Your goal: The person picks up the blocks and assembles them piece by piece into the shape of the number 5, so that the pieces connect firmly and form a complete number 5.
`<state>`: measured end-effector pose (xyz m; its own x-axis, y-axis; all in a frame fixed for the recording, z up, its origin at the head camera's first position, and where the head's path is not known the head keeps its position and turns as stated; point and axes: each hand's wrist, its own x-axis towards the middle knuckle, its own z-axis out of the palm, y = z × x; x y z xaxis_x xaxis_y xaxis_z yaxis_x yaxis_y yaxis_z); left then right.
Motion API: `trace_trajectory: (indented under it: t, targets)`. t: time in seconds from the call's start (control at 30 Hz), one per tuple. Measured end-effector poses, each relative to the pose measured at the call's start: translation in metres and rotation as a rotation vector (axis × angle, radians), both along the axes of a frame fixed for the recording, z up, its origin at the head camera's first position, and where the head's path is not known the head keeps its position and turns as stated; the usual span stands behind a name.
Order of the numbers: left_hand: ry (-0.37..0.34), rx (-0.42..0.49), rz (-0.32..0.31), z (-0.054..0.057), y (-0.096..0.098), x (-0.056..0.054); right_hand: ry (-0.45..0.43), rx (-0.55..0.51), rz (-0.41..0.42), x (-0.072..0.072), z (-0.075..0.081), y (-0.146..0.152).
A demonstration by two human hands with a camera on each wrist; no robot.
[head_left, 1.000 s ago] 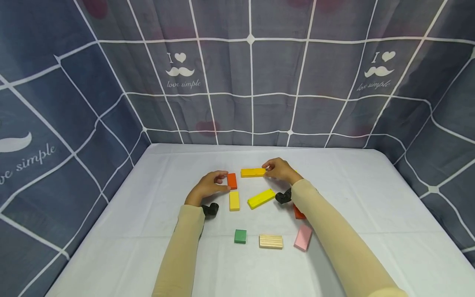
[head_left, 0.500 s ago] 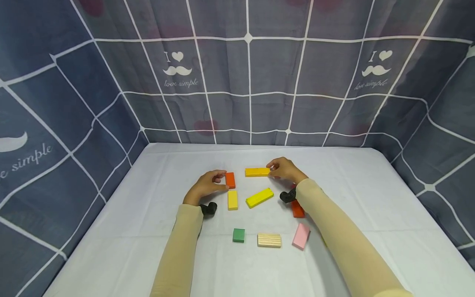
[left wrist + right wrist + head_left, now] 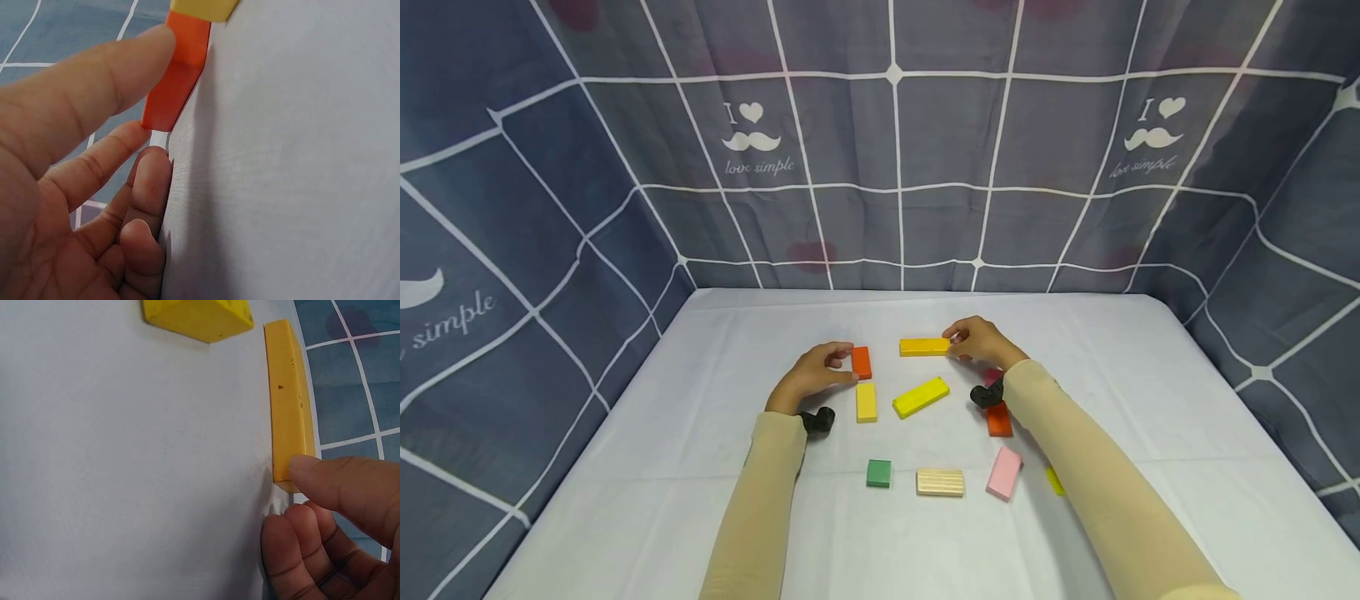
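Observation:
In the head view my left hand holds a small orange-red block by its left side, thumb at the near end and index finger at the far end. The left wrist view shows the thumb against that block, other fingers loosely curled below. My right hand pinches the right end of a long orange-yellow block lying crosswise at the back. In the right wrist view the thumb presses this block's near side. A short yellow block lies just in front of the orange-red one.
A bright yellow long block lies slanted between the arms. Nearer are a green square block, a ridged wooden block and a pink block. Another orange-red block and a yellow one are partly hidden by the right arm.
My right hand has slid the orange-yellow block a little to the right, away from the orange-red one. The left hand keeps its place at the orange-red block. The head view has shifted slightly.

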<state>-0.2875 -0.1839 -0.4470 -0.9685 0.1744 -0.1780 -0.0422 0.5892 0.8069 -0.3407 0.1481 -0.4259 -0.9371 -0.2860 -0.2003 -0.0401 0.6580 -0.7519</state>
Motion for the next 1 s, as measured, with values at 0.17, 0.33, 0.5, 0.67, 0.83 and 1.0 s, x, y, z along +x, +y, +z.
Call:
trace_trajectory:
  t: [0.17,0.33,0.5,0.67,0.83,1.0]
  targets:
    - [0.001,0.005,-0.020,-0.001,-0.003,-0.001,-0.002,-0.004,0.002,-0.001,-0.001,0.001]
    - [0.011,0.036,-0.053,-0.001,-0.007,-0.002,-0.002,-0.004,0.008,-0.003,-0.002,0.002]
    - [0.006,0.047,-0.053,-0.001,-0.006,-0.003,-0.002,-0.010,0.001,-0.003,-0.002,0.004]
    - [-0.013,0.046,-0.033,-0.001,-0.006,-0.004,-0.005,-0.017,-0.007,-0.003,-0.002,0.003]
    - [-0.030,0.022,-0.024,0.004,-0.001,-0.006,0.008,-0.011,-0.007,-0.004,-0.001,0.004]
    - [-0.040,-0.071,-0.040,0.011,0.007,-0.010,0.004,-0.020,-0.002,-0.004,-0.002,0.005]
